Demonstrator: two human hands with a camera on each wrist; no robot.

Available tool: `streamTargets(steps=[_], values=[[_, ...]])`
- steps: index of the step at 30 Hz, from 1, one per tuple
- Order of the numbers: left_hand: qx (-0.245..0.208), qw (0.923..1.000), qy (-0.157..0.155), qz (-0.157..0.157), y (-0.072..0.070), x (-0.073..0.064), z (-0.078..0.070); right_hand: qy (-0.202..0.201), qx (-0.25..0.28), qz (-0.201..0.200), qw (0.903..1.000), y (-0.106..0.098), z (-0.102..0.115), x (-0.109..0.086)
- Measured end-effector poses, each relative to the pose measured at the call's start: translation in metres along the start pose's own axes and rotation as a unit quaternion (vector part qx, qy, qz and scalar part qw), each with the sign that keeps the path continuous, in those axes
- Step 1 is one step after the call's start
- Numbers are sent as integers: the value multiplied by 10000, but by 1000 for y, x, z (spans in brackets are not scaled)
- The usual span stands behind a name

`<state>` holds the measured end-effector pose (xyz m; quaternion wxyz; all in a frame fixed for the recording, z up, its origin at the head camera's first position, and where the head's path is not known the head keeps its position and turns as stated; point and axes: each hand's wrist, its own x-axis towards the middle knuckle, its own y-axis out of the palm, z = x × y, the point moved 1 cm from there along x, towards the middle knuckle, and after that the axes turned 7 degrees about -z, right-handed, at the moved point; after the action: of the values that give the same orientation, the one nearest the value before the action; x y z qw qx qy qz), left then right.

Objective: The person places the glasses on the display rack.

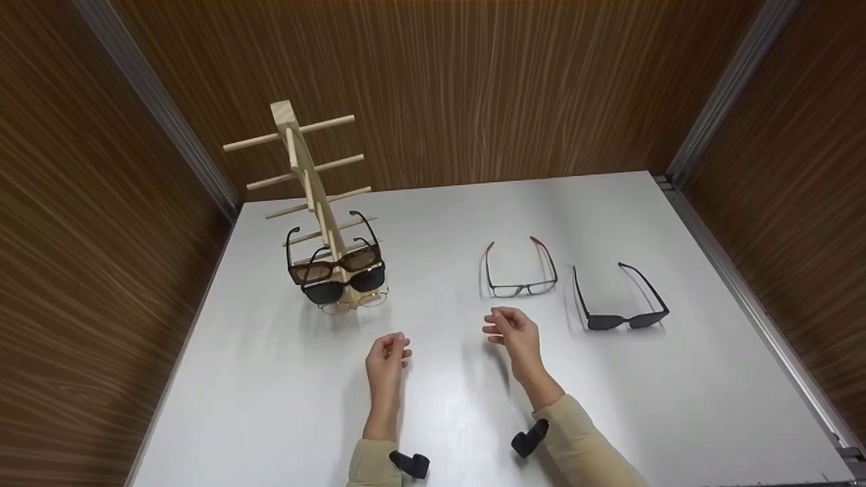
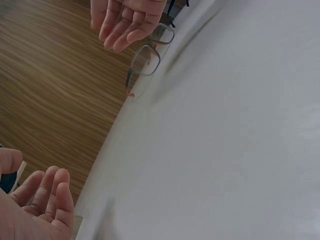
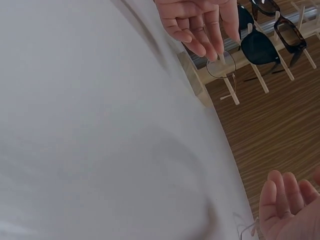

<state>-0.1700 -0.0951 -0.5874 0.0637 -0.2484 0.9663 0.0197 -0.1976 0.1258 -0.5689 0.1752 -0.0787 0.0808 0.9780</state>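
Note:
My left hand (image 1: 388, 358) hovers over the table with loosely bent fingers and holds nothing. To its right, my right hand (image 1: 517, 337) is also relaxed, its fingers slightly curled around no object. Just beyond the right hand lie clear eyeglasses (image 1: 519, 291) with reddish temple tips. Black sunglasses (image 1: 628, 320) lie further right, temples pointing away. Left of both hands stands a wooden eyewear rack (image 1: 308, 177). Its lower pegs carry brown-lensed sunglasses (image 1: 313, 272), dark sunglasses (image 1: 325, 291) and, lowest, thin-framed eyeglasses (image 1: 373, 299).
The white table (image 1: 433, 419) meets a wood-grain back wall (image 1: 473, 88) and has wood-grain side panels. Bare pegs stick out from the rack's upper part, toward both sides. Small black devices sit at both sleeve cuffs.

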Motion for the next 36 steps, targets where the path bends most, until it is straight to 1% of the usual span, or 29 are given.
streamTargets(steps=[7, 8, 10, 14, 15, 17, 21, 26, 31, 36], values=[[-36, 9995, -61, 319, 18, -6, 1, -37, 49, -186, 9998, -17, -1, 3], [-56, 9993, -76, 369, 21, -7, 1, -45, 55, -224, 9997, -19, -1, 4], [-110, 9987, -91, 498, 27, -11, -7, -48, 83, -296, 9995, -25, -1, 7], [-26, 9977, -78, 670, 41, -13, -8, -46, 100, -462, 9989, -35, -2, 12], [20, 9972, -78, 744, 44, -14, -7, -38, 104, -505, 9987, -38, -2, 13], [128, 9960, -32, 881, 52, -14, 0, -19, 68, -577, 9983, -42, -3, 15], [196, 9928, 55, 1179, 63, -17, 4, 17, 52, -691, 9976, -51, -4, 19], [133, 9922, 228, 1218, 76, -17, 6, -45, 155, -810, 9966, -60, -3, 23], [219, 9915, 378, 1228, 89, -17, 8, -18, 281, -922, 9953, -66, -1, 30], [271, 9894, 481, 1343, 102, -15, 8, -35, 300, -1100, 9935, -73, 3, 40]])
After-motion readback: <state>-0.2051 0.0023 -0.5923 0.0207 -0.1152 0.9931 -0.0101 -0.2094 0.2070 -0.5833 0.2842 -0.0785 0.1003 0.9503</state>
